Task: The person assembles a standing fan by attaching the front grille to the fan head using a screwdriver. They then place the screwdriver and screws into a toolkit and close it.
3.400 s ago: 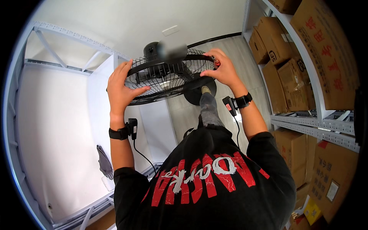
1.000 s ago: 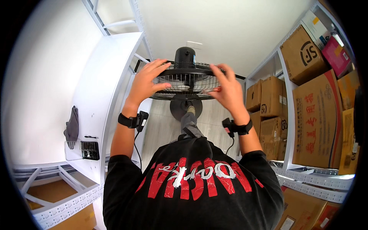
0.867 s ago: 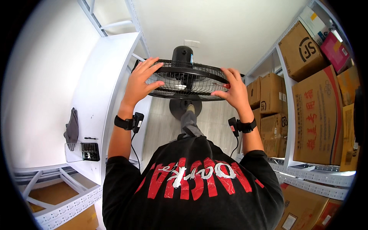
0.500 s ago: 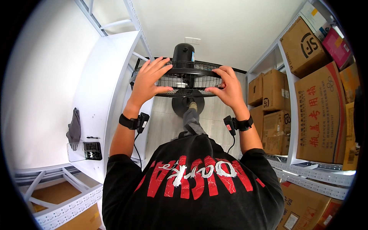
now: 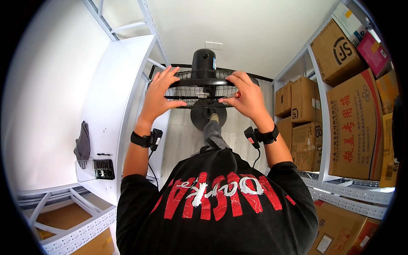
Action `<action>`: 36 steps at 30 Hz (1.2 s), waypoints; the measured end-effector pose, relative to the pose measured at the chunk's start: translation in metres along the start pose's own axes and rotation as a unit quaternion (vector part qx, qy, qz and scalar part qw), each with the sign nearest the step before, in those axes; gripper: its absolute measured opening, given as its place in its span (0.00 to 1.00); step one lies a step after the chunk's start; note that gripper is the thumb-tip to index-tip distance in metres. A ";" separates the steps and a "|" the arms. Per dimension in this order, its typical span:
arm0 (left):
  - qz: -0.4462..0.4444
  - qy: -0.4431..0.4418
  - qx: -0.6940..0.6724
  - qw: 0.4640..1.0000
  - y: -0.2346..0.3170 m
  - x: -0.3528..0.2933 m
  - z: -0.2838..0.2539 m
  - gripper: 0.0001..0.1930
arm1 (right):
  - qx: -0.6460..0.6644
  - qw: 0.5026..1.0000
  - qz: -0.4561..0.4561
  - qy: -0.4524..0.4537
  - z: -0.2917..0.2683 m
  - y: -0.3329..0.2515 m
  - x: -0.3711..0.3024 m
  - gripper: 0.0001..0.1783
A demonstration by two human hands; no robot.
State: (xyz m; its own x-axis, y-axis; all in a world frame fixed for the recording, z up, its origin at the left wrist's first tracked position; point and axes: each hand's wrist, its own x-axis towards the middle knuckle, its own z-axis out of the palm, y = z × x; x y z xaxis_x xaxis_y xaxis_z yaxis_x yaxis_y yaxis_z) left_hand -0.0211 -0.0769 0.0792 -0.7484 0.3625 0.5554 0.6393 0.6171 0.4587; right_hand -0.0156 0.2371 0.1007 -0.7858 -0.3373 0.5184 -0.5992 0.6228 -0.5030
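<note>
1. Since half a second ago, the right hand (image 5: 250, 95) has moved leftward along a black fan (image 5: 206, 81), and the left hand's (image 5: 158, 93) fingertips have also shifted slightly left.
2. The fan stands at centre, beyond the person's body, with its round base (image 5: 196, 119) on the floor and its motor housing (image 5: 204, 59) on the far side.
3. The left hand is spread, thumb well apart from fingers, at the left of the wire cage (image 5: 182, 90).
4. The right hand pinches a red-handled tool (image 5: 237, 95) (its thin shaft points left), fingertips at the cage's rim.
5. At left, a white shelf (image 5: 108, 93) carries a grey cloth (image 5: 83, 140) and small case (image 5: 104, 169).
6. At right, cardboard boxes (image 5: 355, 123) fill a rack (image 5: 325, 140).
</note>
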 end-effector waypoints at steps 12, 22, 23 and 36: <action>-0.004 0.022 -0.049 0.999 -0.012 -0.002 0.005 0.35 | -0.038 0.998 -0.049 0.029 0.010 -0.007 0.003 0.31; 0.011 0.032 -0.062 0.998 -0.024 -0.003 -0.001 0.34 | 0.018 0.999 0.040 0.004 -0.011 -0.003 -0.001 0.29; 0.004 0.038 -0.066 0.997 -0.026 -0.005 -0.002 0.34 | 0.017 0.998 0.062 0.009 -0.014 0.003 -0.005 0.29; -0.039 0.019 -0.140 0.989 -0.035 -0.010 -0.004 0.13 | 0.108 0.986 0.071 0.105 0.003 0.041 -0.026 0.14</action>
State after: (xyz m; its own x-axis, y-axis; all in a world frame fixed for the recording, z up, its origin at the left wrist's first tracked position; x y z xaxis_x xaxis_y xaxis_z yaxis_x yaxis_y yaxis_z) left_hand -0.0352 -0.1044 0.0602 -0.7933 0.2911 0.5348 0.6081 0.4229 0.6719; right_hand -0.0200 0.2694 0.0649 -0.8289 -0.0893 0.5523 -0.5216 0.4803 -0.7052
